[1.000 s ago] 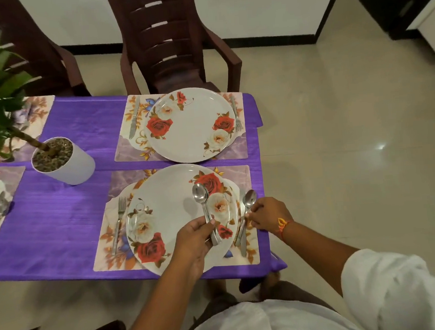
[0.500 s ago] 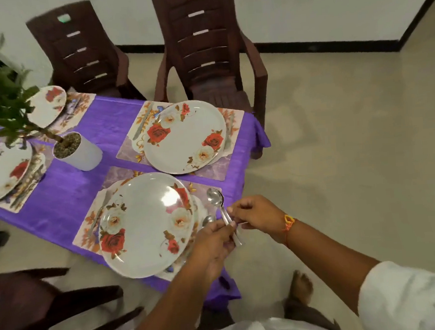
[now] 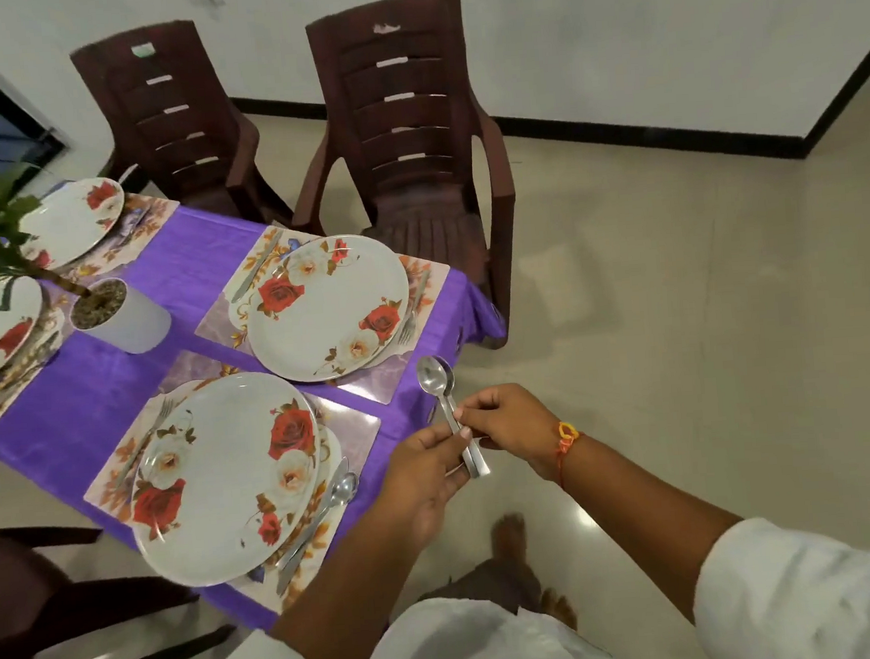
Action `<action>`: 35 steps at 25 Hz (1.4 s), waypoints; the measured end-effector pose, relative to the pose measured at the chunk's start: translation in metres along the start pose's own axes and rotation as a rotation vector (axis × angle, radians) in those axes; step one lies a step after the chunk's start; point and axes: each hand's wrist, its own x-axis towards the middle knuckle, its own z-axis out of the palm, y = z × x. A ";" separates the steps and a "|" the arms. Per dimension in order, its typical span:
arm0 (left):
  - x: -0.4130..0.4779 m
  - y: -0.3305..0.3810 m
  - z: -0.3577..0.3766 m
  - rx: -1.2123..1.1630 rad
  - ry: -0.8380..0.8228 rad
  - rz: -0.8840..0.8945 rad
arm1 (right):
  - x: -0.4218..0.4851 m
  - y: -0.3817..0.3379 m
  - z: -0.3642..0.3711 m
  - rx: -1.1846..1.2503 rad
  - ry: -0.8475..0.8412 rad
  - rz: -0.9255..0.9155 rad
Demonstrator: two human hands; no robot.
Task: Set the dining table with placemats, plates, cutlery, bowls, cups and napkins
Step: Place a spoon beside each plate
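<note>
The spoons (image 3: 437, 378) are held off the table (image 3: 172, 275), past its corner and over bare floor (image 3: 682, 363). The left hand (image 3: 422, 477) curls round the handles from below and the right hand (image 3: 514, 421) pinches them from above; how many spoons are in the bundle is hard to tell. The main risk is that separating one lets another slide out of the left hand's loose wrap, and with nothing under the hands it would drop to the tiles near the bare foot. A lesser risk is that reaching forward and left to the far plate (image 3: 326, 306) could catch that plate's raised rim, which overhangs its placemat (image 3: 421, 278) and leaves only a narrow strip beside the fork. The table's corner lies just ahead of the left hand, and the cloth hangs over it. A chair (image 3: 412, 176) stands close behind that setting. To the right of the right hand the floor is open, which gives room to walk round.
</note>
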 end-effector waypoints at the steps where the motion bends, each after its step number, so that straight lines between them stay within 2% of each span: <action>1: 0.007 0.005 0.008 -0.038 0.008 0.006 | 0.010 -0.006 -0.006 -0.023 0.015 -0.012; 6: 0.065 0.045 0.027 -0.275 0.096 0.049 | 0.091 -0.057 -0.031 -0.301 0.025 -0.092; 12: 0.136 0.109 0.016 -0.477 0.253 0.063 | 0.197 -0.130 -0.022 -0.627 -0.131 -0.149; 18: 0.166 0.162 -0.004 -0.598 0.464 0.044 | 0.291 -0.174 0.027 -0.801 -0.398 -0.188; 22: 0.187 0.183 -0.009 -0.623 0.585 0.091 | 0.355 -0.203 0.066 -0.939 -0.511 -0.320; 30: 0.255 0.240 -0.004 -0.941 0.928 0.097 | 0.505 -0.250 0.171 -1.170 -0.743 -0.572; 35: 0.287 0.259 0.008 -1.062 1.020 0.067 | 0.550 -0.253 0.212 -1.353 -0.909 -0.664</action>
